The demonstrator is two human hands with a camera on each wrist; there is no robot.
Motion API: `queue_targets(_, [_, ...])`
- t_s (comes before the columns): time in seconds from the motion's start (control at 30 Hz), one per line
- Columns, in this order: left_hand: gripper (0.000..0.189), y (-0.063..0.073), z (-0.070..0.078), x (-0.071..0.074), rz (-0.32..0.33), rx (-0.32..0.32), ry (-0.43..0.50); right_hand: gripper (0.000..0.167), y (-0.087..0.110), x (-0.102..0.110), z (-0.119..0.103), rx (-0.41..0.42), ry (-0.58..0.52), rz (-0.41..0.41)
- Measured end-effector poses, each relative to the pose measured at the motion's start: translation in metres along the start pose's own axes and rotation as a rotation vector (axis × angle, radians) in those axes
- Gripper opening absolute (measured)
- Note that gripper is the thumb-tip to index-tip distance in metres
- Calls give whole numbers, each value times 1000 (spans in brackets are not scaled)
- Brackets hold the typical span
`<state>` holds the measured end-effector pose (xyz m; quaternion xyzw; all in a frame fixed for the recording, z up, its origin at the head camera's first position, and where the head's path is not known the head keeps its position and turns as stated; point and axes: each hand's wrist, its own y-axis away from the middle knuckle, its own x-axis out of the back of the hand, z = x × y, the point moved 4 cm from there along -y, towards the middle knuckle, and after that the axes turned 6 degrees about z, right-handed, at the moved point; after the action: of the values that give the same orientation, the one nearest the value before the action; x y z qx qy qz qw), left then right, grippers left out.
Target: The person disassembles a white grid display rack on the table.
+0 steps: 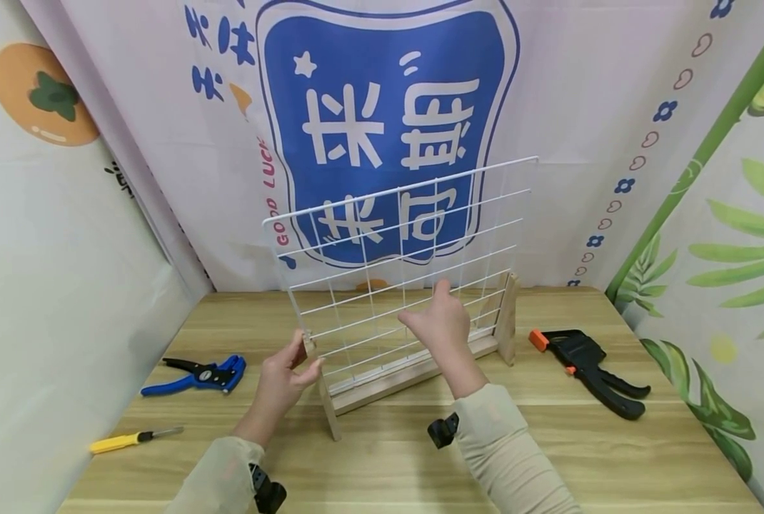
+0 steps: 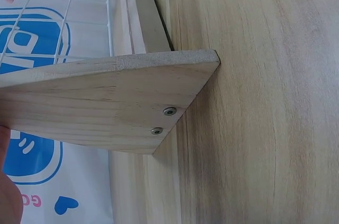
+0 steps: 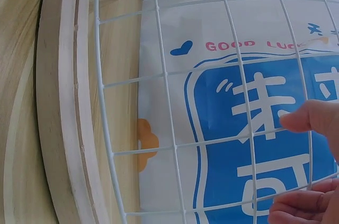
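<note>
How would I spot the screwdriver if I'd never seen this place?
On the wooden table, look to the left of the person's left hand. Two tools lie there: a blue-and-black hand tool farther back and, nearer the person, the screwdriver. Of the two, only it has a yellow handle, ending in one slim, straight metal shaft.

White wire grid (image 1: 403,255), pale-grained wooden stand (image 1: 388,389); at left, blue-and-black pliers (image 1: 208,375), yellow-handled screwdriver (image 1: 118,442); at right, black-and-orange clamp (image 1: 584,365), green-leaf-printed sheet (image 1: 751,260).
</note>
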<state>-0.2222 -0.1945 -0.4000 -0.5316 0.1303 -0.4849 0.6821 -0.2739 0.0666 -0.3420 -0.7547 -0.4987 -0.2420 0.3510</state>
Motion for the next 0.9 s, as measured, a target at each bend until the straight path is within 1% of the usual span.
queue_targets(0.1, [51,0,1,0,-1,-4,0,65,0,1,-1,-2,3,-10])
queue_targets(0.23, [51,-1,2,0,-9,-13,5,67,-1,3,-1,1,13,-4])
queue_targets(0.47, [51,-4,1,-1,-11,-37,-1,69,-6,6,-3,-15,-8,4])
queue_targets(0.77, [49,-3,1,-1,-8,-19,18,67,-8,9,-5,0,-1,14])
queue_targets(0.9, [48,-2,1,0,1,-24,23,67,-8,10,-7,11,7,15])
